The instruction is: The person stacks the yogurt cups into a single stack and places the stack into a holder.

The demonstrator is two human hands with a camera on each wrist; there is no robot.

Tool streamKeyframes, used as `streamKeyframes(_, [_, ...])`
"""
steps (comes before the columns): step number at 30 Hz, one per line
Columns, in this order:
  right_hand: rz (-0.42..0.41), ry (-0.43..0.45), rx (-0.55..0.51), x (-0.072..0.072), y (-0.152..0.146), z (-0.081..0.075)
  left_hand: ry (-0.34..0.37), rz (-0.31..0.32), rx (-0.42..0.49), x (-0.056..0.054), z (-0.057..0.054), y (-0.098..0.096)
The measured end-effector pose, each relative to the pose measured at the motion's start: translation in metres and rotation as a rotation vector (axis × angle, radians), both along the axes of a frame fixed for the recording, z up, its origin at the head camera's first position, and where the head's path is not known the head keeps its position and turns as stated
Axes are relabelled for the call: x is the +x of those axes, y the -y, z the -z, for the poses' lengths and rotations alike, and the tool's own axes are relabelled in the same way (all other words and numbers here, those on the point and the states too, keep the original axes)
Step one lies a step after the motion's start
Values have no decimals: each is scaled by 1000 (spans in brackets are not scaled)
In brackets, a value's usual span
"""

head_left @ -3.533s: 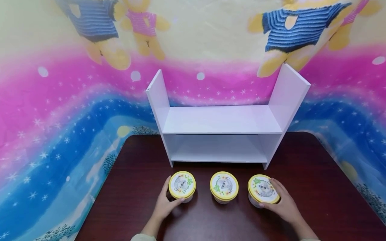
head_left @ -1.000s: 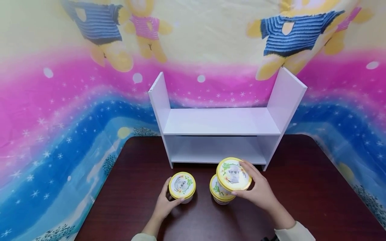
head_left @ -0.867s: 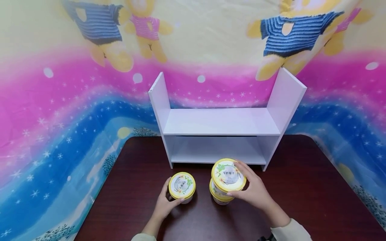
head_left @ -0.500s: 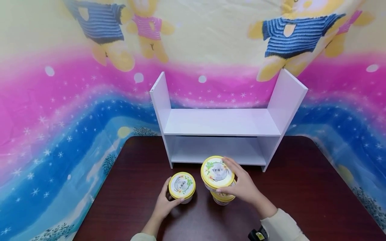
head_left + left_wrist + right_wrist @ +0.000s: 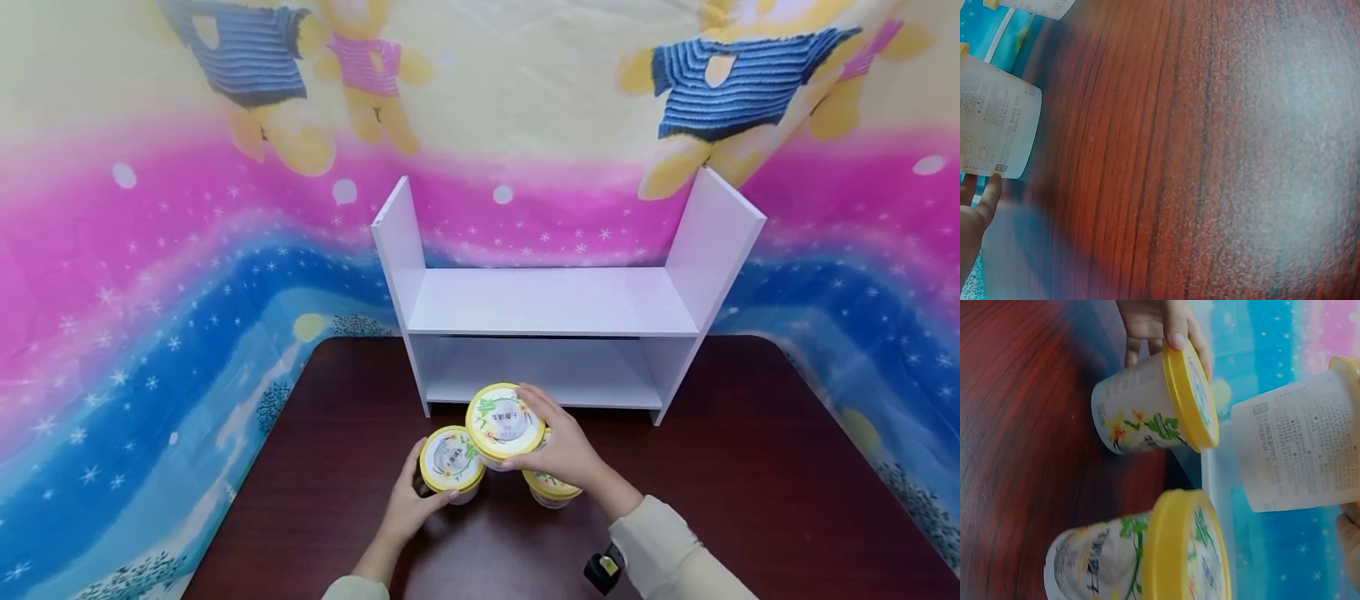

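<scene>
Yellow-lidded round white tub (image 5: 506, 421) held aloft in the right hand (image 5: 562, 454), lower centre of the frame, over a dark red-brown wood-grain table (image 5: 300, 500).

The right hand's grip is curled round the raised tub, thumb at the near side, fingers at the far side. To its lower left, a second yellow-lidded white tub (image 5: 452, 458), lid printed with green leaves, stands upright on the table; the left hand's (image 5: 411, 504) grip is curled about its side. To the lower right, a third yellow-lidded white tub (image 5: 551, 487) stands upright, partly hidden by the right hand. Behind, mid-frame, is a white two-tier shelf (image 5: 551, 300), before a pink, blue and cream backdrop (image 5: 525, 125).
</scene>
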State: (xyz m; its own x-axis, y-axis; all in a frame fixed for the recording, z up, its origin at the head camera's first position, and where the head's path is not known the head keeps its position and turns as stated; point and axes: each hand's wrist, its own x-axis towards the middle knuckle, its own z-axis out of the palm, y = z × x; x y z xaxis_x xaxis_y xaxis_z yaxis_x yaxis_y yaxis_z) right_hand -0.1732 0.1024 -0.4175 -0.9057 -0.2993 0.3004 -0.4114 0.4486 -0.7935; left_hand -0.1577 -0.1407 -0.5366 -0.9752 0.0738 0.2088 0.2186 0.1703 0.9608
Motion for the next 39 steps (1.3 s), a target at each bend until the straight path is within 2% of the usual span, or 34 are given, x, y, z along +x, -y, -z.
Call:
streamKeyframes(6, [-24, 28, -19, -6, 14, 6, 66, 29, 59, 0, -4, 0])
streamKeyframes(11, [-53, 33, -28, -10, 26, 7, 79, 45, 100, 1, -5, 0])
streamKeyframes(15, [-65, 40, -10, -13, 34, 8, 44, 52, 102, 1, -2, 1])
streamKeyframes(19, [-78, 55, -3, -15, 41, 10, -44, 48, 56, 0, 1, 1])
streamKeyframes(22, [-78, 62, -9, -16, 45, 12, -72, 46, 22, 1, 1, 1])
streamKeyframes(27, [-100, 83, -16, -15, 50, 14, -27, 22, -11, 1, 1, 1])
streamKeyframes(30, [-127, 91, -22, -16, 52, 15, 41, 12, 15, 2, -5, 1])
streamKeyframes(32, [-141, 89, -22, -17, 54, 16, 61, 12, 32, 2, -5, 1])
streamKeyframes(39, [-161, 111, -35, -20, 57, 19, -20, 27, 37, -1, 3, 0])
